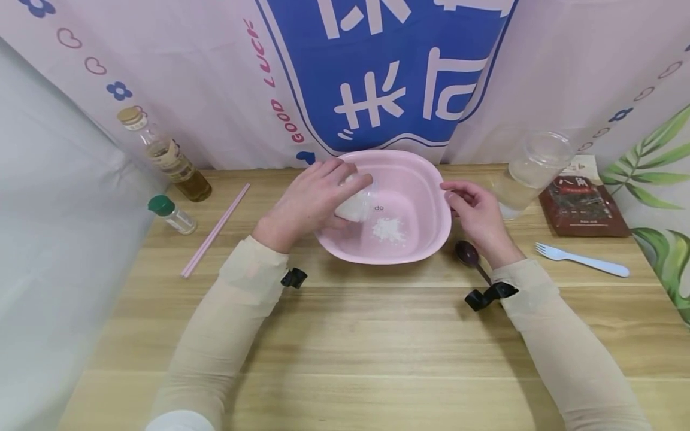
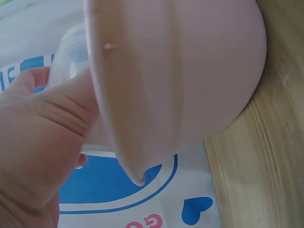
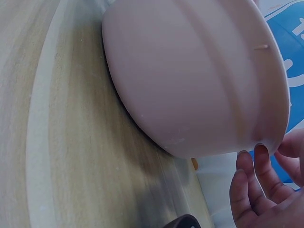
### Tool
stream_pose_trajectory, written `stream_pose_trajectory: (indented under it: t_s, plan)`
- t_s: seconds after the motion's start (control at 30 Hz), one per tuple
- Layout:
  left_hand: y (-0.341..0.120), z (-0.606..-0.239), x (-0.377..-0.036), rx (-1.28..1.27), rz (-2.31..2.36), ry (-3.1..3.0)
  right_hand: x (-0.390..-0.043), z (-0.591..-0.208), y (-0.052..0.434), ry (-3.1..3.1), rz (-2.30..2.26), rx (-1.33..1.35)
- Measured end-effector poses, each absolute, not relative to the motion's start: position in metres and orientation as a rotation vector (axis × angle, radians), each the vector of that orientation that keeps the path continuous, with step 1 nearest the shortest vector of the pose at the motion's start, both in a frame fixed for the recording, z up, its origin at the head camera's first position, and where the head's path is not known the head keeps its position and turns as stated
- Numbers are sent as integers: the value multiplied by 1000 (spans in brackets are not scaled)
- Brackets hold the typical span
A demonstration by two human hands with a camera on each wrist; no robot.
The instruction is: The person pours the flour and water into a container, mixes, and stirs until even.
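Note:
A pink plastic basin [image 1: 417,200] stands near the back edge of the wooden table, with a small heap of white powder [image 1: 389,230] on its floor. My left hand [image 1: 307,197] grips a clear container [image 1: 356,205] of white powder, tilted sideways over the basin's left part; the fingers hide some of it. In the left wrist view the basin wall [image 2: 190,71] covers much of the container [image 2: 71,52]. At the right rim, my right hand [image 1: 480,218] pinches the basin's edge, thumb above and fingertips [image 3: 261,152] under the lip.
On the left are an oil bottle [image 1: 175,164], a green-capped shaker [image 1: 173,215] and pink chopsticks [image 1: 215,230]. A dark spoon [image 1: 468,254] lies beside the right hand. Further right are a clear liquid container [image 1: 530,173], a brown spice packet [image 1: 584,209] and a blue fork [image 1: 582,258].

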State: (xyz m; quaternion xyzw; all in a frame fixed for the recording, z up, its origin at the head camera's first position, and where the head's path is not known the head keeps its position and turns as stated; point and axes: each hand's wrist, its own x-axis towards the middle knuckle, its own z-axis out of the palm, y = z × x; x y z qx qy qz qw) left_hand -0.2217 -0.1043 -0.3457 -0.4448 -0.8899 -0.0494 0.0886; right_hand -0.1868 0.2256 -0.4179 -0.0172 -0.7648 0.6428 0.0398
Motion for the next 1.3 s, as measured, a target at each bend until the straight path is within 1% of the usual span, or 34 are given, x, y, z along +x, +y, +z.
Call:
stream_pose_trajectory:
  t_s: [0.43, 1.3]
  plan:
    - [-105, -345, -222, -1310, -159, -2652, -186, -417, 226, -2348, 1970, -54]
    - [-104, -349, -223, -1400, -203, -2612, -187, -418, 227, -2341, 1983, -28]
